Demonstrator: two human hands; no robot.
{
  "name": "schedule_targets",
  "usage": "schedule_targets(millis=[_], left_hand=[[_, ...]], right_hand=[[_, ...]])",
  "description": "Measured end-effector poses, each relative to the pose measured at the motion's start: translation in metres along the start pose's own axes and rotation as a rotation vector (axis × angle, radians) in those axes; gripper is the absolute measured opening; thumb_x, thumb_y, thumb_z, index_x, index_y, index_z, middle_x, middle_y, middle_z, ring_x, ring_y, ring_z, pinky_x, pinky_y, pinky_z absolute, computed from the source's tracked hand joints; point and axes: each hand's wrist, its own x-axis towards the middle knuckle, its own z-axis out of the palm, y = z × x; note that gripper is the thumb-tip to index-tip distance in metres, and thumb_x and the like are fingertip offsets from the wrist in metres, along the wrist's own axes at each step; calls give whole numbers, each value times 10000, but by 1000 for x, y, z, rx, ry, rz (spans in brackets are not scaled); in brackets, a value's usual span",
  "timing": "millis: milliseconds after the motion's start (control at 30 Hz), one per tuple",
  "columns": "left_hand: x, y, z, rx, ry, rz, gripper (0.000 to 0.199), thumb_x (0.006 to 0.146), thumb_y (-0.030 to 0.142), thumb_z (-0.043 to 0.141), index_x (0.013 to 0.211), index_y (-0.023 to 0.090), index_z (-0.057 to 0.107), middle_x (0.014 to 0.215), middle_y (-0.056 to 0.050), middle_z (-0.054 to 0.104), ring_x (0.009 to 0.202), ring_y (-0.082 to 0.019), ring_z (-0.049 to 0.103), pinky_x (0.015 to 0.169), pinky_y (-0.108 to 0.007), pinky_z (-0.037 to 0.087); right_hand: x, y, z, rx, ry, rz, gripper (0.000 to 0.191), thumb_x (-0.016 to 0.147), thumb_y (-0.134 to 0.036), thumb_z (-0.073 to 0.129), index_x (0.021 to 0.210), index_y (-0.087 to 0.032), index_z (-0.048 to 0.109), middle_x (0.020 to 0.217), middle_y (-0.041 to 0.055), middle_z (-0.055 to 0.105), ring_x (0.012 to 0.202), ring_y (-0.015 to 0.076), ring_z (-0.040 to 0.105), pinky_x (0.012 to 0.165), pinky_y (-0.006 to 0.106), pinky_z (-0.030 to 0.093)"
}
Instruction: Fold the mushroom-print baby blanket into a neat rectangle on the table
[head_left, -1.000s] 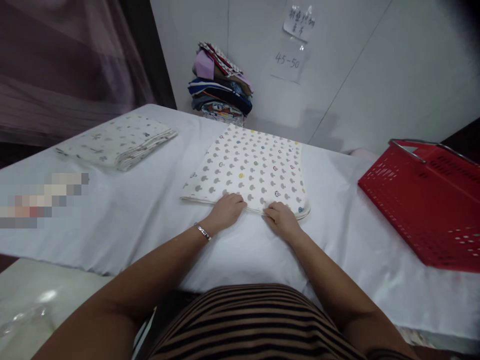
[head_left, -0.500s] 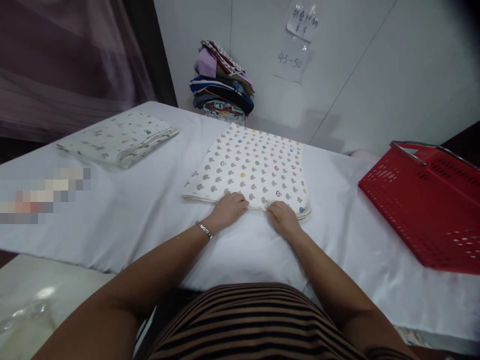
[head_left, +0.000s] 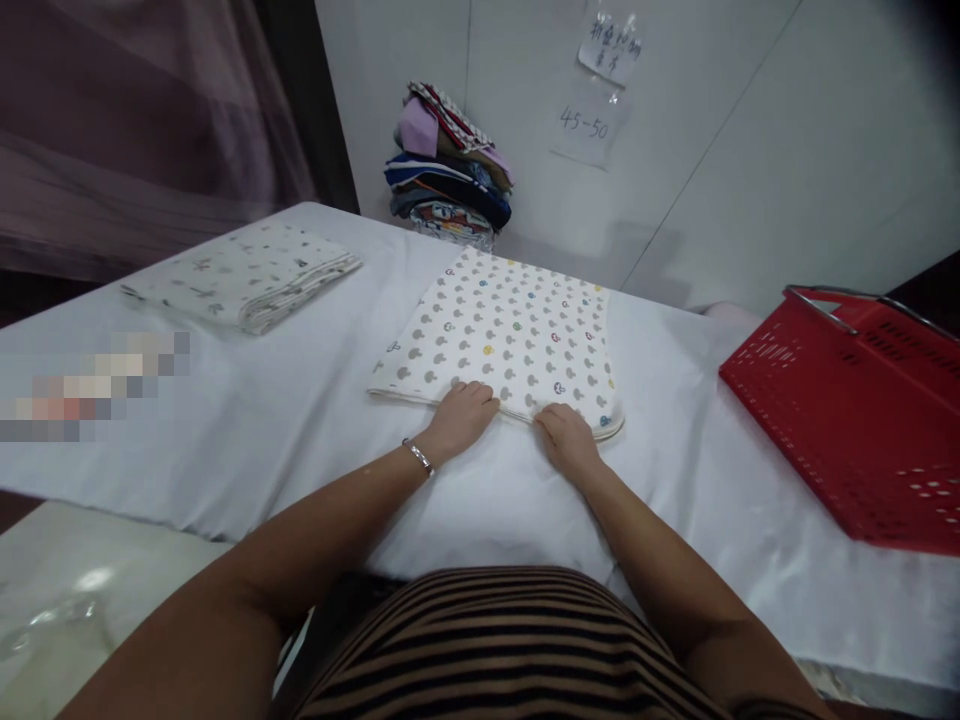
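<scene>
Pinching now with the right hand (head_left: 568, 437), with fingers curled in to meet the thumb on the near edge of a flat, folded white cloth printed with grey and a few coloured mushrooms (head_left: 510, 330). Covering that same edge with the left hand (head_left: 465, 412), just to the left, fingers bent close together; cannot tell whether gripping or only resting. Wearing a silver metal bracelet (head_left: 418, 457) at the left wrist. Spreading that cloth out straight ahead, on a table draped in wrinkled white fabric (head_left: 675, 440). Over to the left, well apart, to a second folded white cloth with grey prints (head_left: 240, 278). Out right, to a red perforated plastic basket (head_left: 840, 430). Then beyond the far edge, to a stack of folded multicoloured fabrics (head_left: 450, 170).
</scene>
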Motion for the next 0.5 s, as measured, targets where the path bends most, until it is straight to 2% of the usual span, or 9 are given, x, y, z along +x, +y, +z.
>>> schedule_targets(millis=[100,200,500], left_hand=[[-5,7,-3,13,8,42,253,917,107,367,794,172,579,808,-56,558,790,-181,479,706,-335,329],[-7,12,-1,4,-41,95,241,917,119,387,776,167,577,803,-49,562,777,-176,485,686,-330,318],[4,15,3,-23,-152,80,235,906,91,390,782,140,584,849,-75,576,810,-197,515,694,-349,330]], right_hand=[[1,1,0,41,10,29,201,922,-185,437,935,-177,637,942,81,628,888,210,525,765,324,421],[1,1,0,74,15,49,202,924,-190,430,916,-187,632,932,76,627,890,207,526,769,326,426],[3,0,0,79,17,52,194,924,-197,436,914,-191,630,902,78,625,878,209,537,756,330,438]])
